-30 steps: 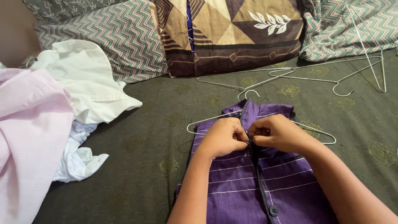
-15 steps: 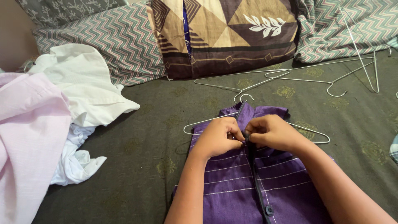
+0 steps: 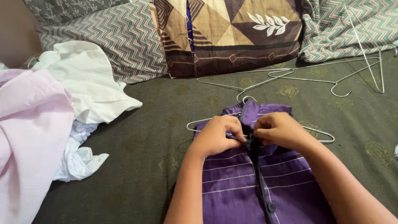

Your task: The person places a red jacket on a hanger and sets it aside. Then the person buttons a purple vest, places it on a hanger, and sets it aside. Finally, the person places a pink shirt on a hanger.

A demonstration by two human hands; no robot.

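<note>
A purple shirt (image 3: 232, 186) with thin white stripes and a dark button strip lies flat on a dark green bedspread (image 3: 157, 137), with a wire hanger (image 3: 319, 135) inside it. Both hands meet at the top of the button strip, just below the collar. My left hand (image 3: 217, 135) pinches the left edge of the strip. My right hand (image 3: 280, 130) pinches the right edge. The top button is hidden under my fingers. One dark button (image 3: 271, 206) shows lower down.
A pink garment (image 3: 29, 145) and white garments (image 3: 87, 87) are heaped at the left. Several bare wire hangers (image 3: 331, 79) lie behind the shirt. Zigzag-patterned pillows (image 3: 103, 37) and a brown geometric cushion (image 3: 232, 33) line the back.
Both hands stay pressed together at the shirt's top button strip, with only small finger shifts. The view has drifted slightly.
</note>
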